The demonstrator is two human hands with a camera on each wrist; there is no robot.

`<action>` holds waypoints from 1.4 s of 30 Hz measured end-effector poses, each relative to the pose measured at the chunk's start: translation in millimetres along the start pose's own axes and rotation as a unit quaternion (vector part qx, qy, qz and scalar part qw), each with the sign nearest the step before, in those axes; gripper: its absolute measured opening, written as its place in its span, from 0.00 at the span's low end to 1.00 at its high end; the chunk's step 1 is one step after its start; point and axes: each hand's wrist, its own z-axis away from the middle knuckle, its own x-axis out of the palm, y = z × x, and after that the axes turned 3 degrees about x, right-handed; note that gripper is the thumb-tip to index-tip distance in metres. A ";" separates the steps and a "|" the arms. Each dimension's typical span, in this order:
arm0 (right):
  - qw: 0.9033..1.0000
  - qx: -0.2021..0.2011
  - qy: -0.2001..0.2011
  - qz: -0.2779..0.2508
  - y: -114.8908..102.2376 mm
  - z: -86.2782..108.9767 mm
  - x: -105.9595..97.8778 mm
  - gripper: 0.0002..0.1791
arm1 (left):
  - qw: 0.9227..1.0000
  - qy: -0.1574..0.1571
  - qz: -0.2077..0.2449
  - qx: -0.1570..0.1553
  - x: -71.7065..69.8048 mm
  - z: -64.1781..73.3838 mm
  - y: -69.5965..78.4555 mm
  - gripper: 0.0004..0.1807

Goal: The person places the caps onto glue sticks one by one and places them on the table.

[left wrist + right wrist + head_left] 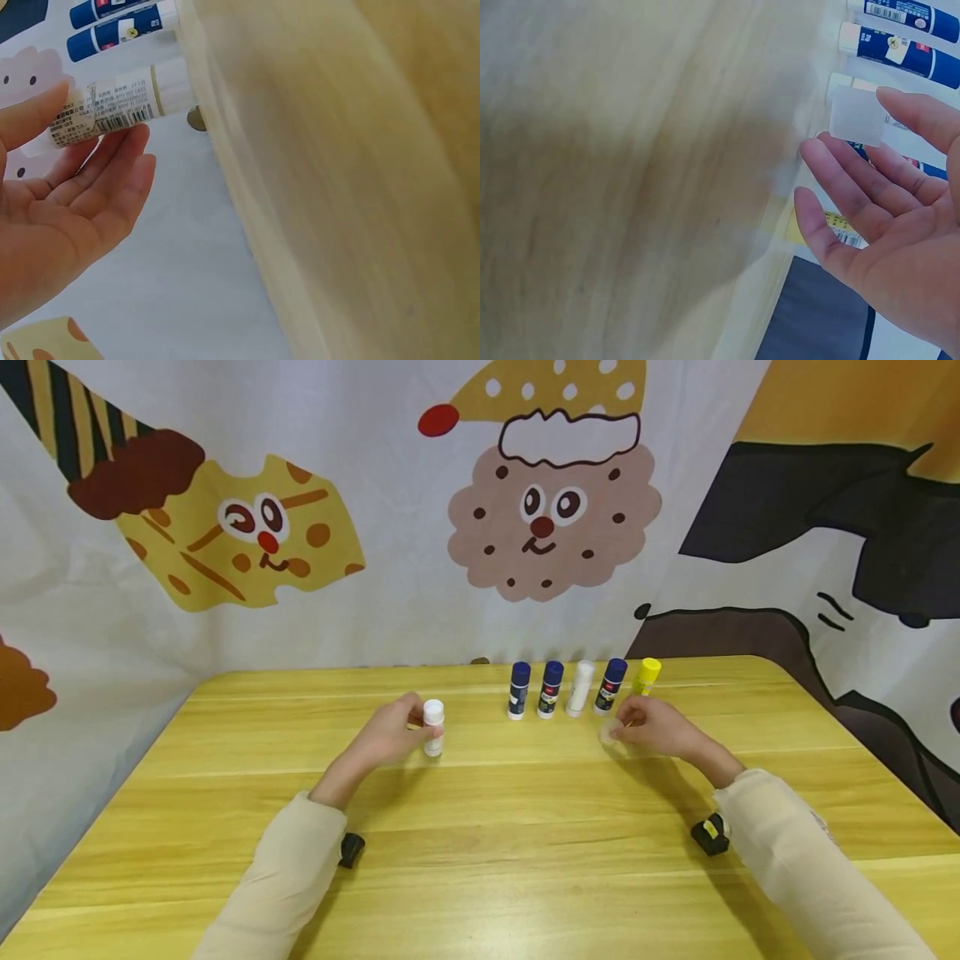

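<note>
My left hand (pixel 386 733) pinches a white glue stick (pixel 433 714) between thumb and fingers and keeps it upright at the left-middle of the table. Printed text and a barcode show on that glue stick (pixel 120 105) in the left wrist view; whether its base touches the wood I cannot tell. My right hand (pixel 660 727) pinches a small translucent cap (pixel 857 116) with ridged sides, low in front of the yellow glue stick (pixel 648 673). The other right fingers are loosely bent beneath the cap. My right hand partly hides the yellow stick in the head view.
Beside the yellow stick, a row of upright glue sticks runs left: a blue one (pixel 615 681), a white one (pixel 581 687) and two more blue ones, including the leftmost (pixel 518 689). Behind the wooden table (pixel 480 860) hangs a cartoon-printed cloth (pixel 390 460).
</note>
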 end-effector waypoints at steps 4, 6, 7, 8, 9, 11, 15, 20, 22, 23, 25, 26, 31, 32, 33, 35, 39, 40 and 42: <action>1.000 0.004 -0.003 -0.010 -4.6 3.0 -1.2 0.13 | 1.000 0.003 0.011 0.012 -0.9 2.3 3.4 0.12; 1.000 0.003 -0.006 -0.019 -8.5 4.9 -1.9 0.13 | 1.000 0.005 0.016 0.018 -1.3 3.3 5.5 0.12; 1.000 0.001 -0.005 -0.021 -10.5 5.8 -2.2 0.13 | 1.000 0.005 0.017 0.021 -1.5 3.7 6.6 0.11; 1.000 -0.004 -0.004 -0.025 -12.6 6.7 -2.6 0.13 | 1.000 0.005 0.020 0.024 -1.6 4.2 7.7 0.11; 1.000 -0.008 -0.003 -0.028 -14.6 7.4 -3.0 0.13 | 0.999 0.005 0.023 0.026 -1.8 4.6 8.7 0.11; 0.999 -0.018 -0.001 -0.033 -18.2 8.6 -3.7 0.13 | 0.999 0.007 0.027 0.032 -1.8 5.4 10.4 0.11; 0.999 -0.035 0.006 -0.027 -23.9 9.4 -4.5 0.12 | 0.998 0.010 0.031 0.052 -1.7 7.5 12.9 0.11; 0.998 -0.065 0.016 -0.011 -34.4 11.2 -4.3 0.11 | 0.996 0.015 0.022 0.080 -1.8 10.9 16.3 0.11; 0.996 -0.082 0.019 -0.013 -39.4 12.3 -3.9 0.10 | 0.996 0.016 0.017 0.089 -1.4 11.8 17.9 0.11; 0.995 -0.092 0.021 -0.013 -41.6 12.6 -3.4 0.10 | 0.995 0.018 0.014 0.093 -1.1 12.4 19.0 0.11; 0.994 -0.107 0.025 -0.013 -45.5 12.7 -2.2 0.09 | 0.995 0.020 0.014 0.098 -0.1 13.2 21.5 0.11; 0.993 -0.114 0.027 -0.013 -47.4 12.8 -1.5 0.09 | 0.995 0.020 0.015 0.100 0.5 13.8 22.7 0.11; 0.991 -0.132 0.028 -0.023 -58.6 13.1 3.0 0.09 | 0.995 0.023 0.020 0.097 4.0 16.5 32.1 0.12; 0.990 -0.134 0.027 -0.030 -61.2 13.3 4.0 0.09 | 0.995 0.023 0.020 0.097 4.9 17.1 33.5 0.12; 0.989 -0.138 0.025 -0.037 -63.8 13.5 5.0 0.09 | 0.995 0.024 0.020 0.097 5.7 17.5 35.3 0.12; 0.988 -0.144 0.020 -0.055 -68.8 14.2 7.2 0.10 | 0.995 0.027 0.018 0.099 7.3 18.2 37.9 0.12; 0.984 -0.167 0.018 -0.064 -79.2 15.3 11.1 0.11 | 0.994 0.034 0.011 0.107 9.0 20.8 43.8 0.12; 0.983 -0.171 0.019 -0.062 -81.7 15.6 11.9 0.11 | 0.993 0.036 0.009 0.109 9.4 21.5 45.3 0.12; 0.981 -0.183 0.020 -0.060 -86.0 16.2 13.7 0.12 | 0.993 0.038 0.005 0.111 9.9 23.2 48.9 0.13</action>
